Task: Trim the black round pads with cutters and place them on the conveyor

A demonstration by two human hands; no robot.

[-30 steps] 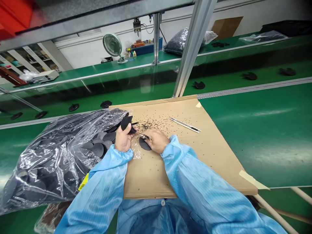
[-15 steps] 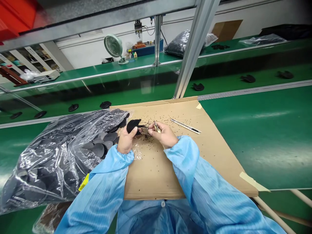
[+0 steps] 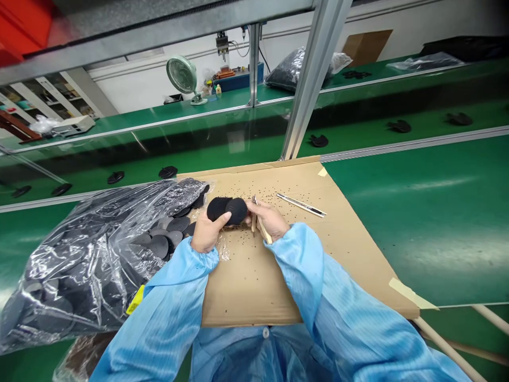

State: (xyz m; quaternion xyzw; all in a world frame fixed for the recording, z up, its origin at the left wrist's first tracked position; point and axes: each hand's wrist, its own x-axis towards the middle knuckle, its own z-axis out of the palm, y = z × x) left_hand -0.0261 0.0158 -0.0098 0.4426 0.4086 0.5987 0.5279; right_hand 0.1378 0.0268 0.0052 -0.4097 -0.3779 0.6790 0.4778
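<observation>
My left hand [image 3: 207, 231] is closed on a fanned stack of thin black discs [image 3: 237, 211], held above the cardboard sheet [image 3: 246, 286]. The thumb presses on the front disc. At the stack's right edge, my right hand [image 3: 272, 218] is closed around small pliers with cream handles [image 3: 265, 233]. Their metal tip points up and away from me. The right fingertips meet the disc edge, though whether they pinch it is hidden. Tiny black bits [image 3: 257, 192] lie scattered on the cardboard around and beyond my hands.
A large clear bag of black discs [image 3: 83, 265] lies to the left, its mouth toward my left hand. On the cardboard's right is a slim white-and-black cutter [image 3: 301, 205]. Behind runs a green conveyor [image 3: 246, 151] with black pieces, past a metal post [image 3: 314, 85].
The discs in my left hand now face me, with a round one brought to the front. My right hand has turned the pliers, so their handles point down toward me.
</observation>
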